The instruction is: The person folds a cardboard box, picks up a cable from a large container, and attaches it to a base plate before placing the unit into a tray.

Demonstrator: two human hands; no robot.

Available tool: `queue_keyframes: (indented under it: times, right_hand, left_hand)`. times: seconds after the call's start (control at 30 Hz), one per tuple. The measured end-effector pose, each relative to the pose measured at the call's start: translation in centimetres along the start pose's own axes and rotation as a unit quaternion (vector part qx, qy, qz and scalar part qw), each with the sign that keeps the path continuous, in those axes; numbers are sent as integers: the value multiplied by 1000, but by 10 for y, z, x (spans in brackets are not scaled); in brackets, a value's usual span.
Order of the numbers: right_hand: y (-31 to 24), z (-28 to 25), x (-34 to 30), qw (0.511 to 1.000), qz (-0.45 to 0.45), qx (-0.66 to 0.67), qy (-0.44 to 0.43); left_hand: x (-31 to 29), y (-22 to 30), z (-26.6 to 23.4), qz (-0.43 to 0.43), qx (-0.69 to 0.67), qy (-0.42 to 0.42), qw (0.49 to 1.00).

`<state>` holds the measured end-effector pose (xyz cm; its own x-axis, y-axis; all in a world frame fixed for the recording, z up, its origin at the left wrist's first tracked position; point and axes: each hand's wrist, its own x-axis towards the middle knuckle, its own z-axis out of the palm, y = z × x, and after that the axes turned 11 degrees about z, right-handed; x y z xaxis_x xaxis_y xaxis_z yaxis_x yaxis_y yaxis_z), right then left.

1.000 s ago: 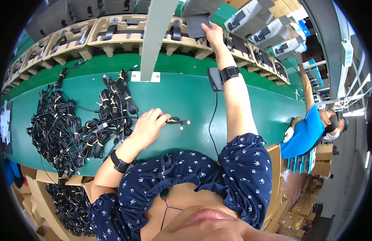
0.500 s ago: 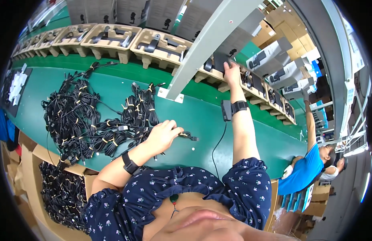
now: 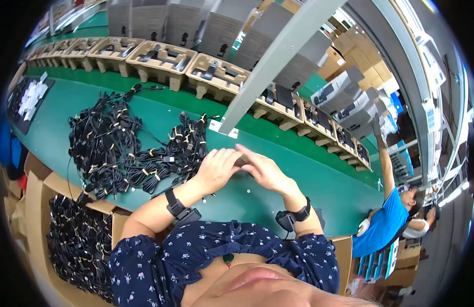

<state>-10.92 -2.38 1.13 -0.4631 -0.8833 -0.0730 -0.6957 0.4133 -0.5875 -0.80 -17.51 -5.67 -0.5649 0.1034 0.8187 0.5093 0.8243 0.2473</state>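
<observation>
My left hand (image 3: 216, 168) is closed over the green table at the right edge of the cable pile. A dark bit of a tied black cable (image 3: 241, 161) shows between the hands; most of it is hidden behind the fingers. Close beside it is my right hand (image 3: 266, 171), its fingers stretched toward the left fingertips, with nothing plainly gripped. To the left lies a heap of black cables (image 3: 104, 146), bundled with pale ties. A smaller group of cable bundles (image 3: 188, 138) lies nearer the left hand.
A row of moulded pulp trays (image 3: 160, 60) holding dark parts runs along the far side, with grey boxes (image 3: 221, 33) behind. A metal post (image 3: 278, 61) rises from the table (image 3: 308, 179). A carton of cables (image 3: 78, 245) stands lower left; a person in blue (image 3: 385, 225) works at right.
My right hand has come back from the dark box in a tray to beside my left hand. The box stays in the tray. The cable by my left hand is now mostly hidden.
</observation>
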Motion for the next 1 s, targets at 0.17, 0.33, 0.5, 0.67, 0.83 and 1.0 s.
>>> queue_keyframes:
  times: [0.17, 0.33, 0.5, 0.67, 0.83, 1.0]
  right_hand:
    - [9, -1, -20, 960, 102, 230, 122]
    - [0, 3, -15, 842, 93, 487, 212]
    - [-14, 48, -6, 884, 133, 390, 222]
    - [-17, 43, 3, 927, -167, -108, 319]
    - [-7, 34, -9, 958, -167, -188, 140]
    - [4, 31, -17, 952, -83, -224, 192]
  left_hand:
    - [-4, -12, -7, -138, 19, -125, 982]
    - [-10, -14, 5, -220, -194, -121, 948]
    - [-9, 6, 9, -400, -654, -31, 642]
    - [-13, 5, 11, -388, -682, -96, 612]
    - [-1, -1, -12, -394, -634, -196, 636]
    - [-5, -9, -6, -368, -529, -208, 736]
